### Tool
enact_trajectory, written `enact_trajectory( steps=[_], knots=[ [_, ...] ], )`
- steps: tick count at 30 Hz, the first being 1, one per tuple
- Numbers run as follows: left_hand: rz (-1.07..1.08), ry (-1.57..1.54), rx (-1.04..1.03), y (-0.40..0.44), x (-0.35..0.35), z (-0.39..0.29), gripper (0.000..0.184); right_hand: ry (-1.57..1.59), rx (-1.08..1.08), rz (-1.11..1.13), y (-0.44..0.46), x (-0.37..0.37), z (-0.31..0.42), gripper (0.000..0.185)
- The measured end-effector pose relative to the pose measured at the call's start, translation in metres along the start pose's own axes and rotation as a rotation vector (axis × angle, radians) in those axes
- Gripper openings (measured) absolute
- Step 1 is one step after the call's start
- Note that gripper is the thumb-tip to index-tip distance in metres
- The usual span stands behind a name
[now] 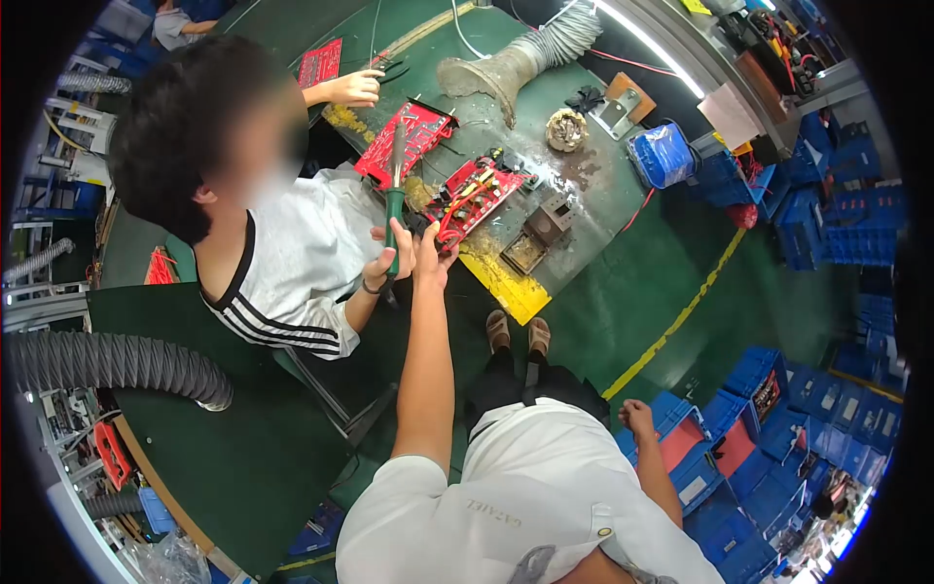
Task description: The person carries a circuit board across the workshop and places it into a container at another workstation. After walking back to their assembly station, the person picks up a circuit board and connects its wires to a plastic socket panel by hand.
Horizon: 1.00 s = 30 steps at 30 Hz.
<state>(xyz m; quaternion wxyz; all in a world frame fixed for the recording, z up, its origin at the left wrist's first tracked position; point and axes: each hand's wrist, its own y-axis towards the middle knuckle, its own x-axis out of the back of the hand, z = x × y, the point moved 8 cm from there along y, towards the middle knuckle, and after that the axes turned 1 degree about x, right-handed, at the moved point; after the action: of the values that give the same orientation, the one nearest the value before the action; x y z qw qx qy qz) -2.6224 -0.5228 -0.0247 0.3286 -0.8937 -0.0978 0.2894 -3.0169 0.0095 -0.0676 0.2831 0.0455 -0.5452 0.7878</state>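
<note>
My left hand (430,261) reaches forward to the near corner of a red circuit board (479,200) carrying wires and components, its fingers closed on that edge. Right beside it, a co-worker's hand (381,261) holds a soldering iron (394,209) by its green handle, the metal shaft pointing away from me. A second red board (404,141) lies just beyond. My right hand (637,419) hangs low at my side, near the blue bins, with fingers curled and nothing visible in them.
The co-worker (292,234) sits at my left, other hand (355,90) over the bench. On the bench are a metal stand (540,234), a round tip-cleaner-like pot (566,129), a fume hose (520,63) and a blue container (662,156). Blue bins (700,428) stack at right.
</note>
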Motion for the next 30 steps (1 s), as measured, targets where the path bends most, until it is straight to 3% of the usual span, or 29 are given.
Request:
enact_trajectory(
  steps=[12,17,21,25,26,29,30],
  knots=[
    [0.316,-0.425,0.194,-0.054,-0.054,0.037,0.026,-0.020,0.102,0.060,0.009,-0.013,0.040,0.024],
    [0.391,-0.453,0.267,-0.099,-0.083,0.042,0.033,-0.017,0.237,0.100,0.002,-0.022,0.067,0.028],
    [0.454,-0.348,0.274,-0.151,-0.093,0.038,0.032,0.340,0.268,0.236,-0.081,-0.045,0.187,0.043],
    [0.612,-0.084,0.351,-0.210,-0.110,0.055,0.039,0.972,0.327,0.646,-0.133,-0.039,0.274,0.054],
    [0.613,0.017,0.325,-0.228,-0.126,0.057,0.040,1.168,0.388,0.889,-0.141,-0.033,0.284,0.060],
    [0.591,0.252,0.345,-0.256,-0.168,0.085,0.037,1.577,0.133,0.736,-0.132,0.009,0.262,0.058],
    [0.574,0.298,0.323,-0.258,-0.179,0.101,0.036,1.440,0.430,0.656,-0.132,0.033,0.269,0.059]
  ],
)
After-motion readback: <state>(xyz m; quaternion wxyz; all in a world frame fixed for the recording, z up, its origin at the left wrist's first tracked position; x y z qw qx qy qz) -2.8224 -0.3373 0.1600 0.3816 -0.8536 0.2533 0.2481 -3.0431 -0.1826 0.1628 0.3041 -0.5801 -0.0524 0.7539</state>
